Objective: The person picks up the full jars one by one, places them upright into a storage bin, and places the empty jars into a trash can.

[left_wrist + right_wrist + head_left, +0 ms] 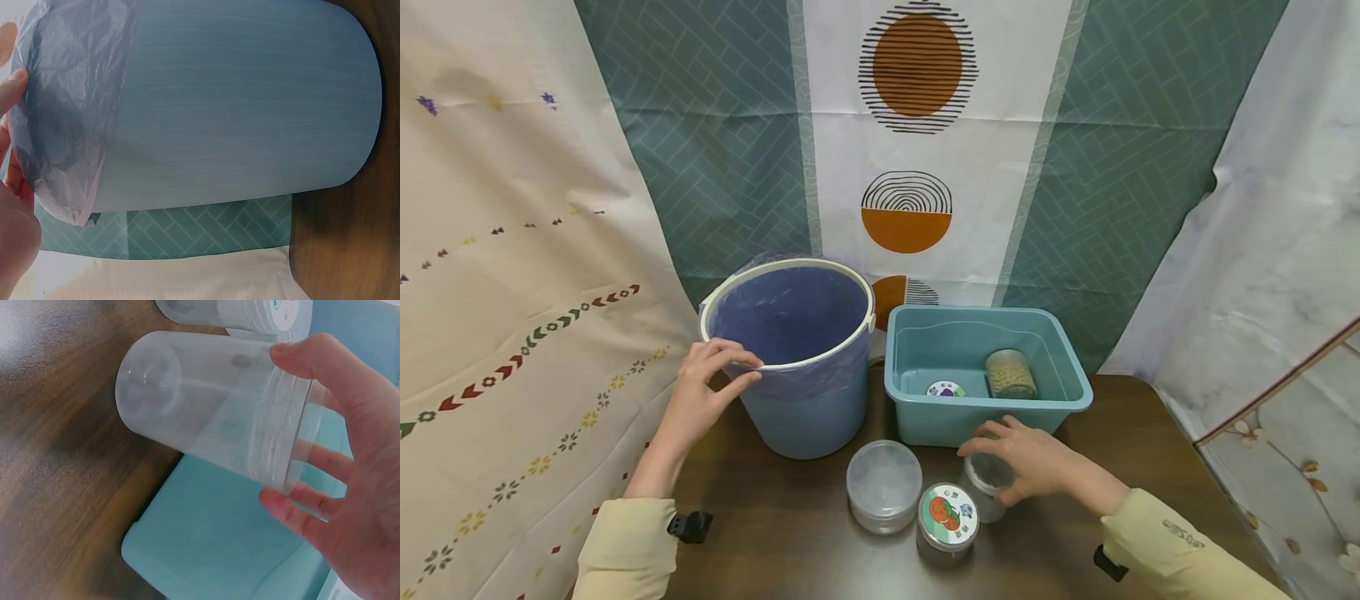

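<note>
My left hand (pixel 702 385) pinches the pale rim (pixel 801 364) of a blue trash bin (pixel 808 421) between thumb and fingers. A thin translucent bag (pixel 69 94) lines the bin and folds over its edge. On the right, my right hand (pixel 1037 460) has thumb and fingers curled round the mouth of a clear plastic jar (pixel 200 400), which stands upright on the table. Beside that jar are a round jar with an orange-fruit label on its lid (pixel 949 515) and a wider clear container (pixel 884 483).
Just behind the jars sits a teal basin (pixel 917 417). Inside it lie a jar of pale beans or grains (pixel 1011 375) on its side and a round labelled lid (pixel 945 389). The dark wooden table (pixel 760 533) is backed by patterned cloth (pixel 737 183).
</note>
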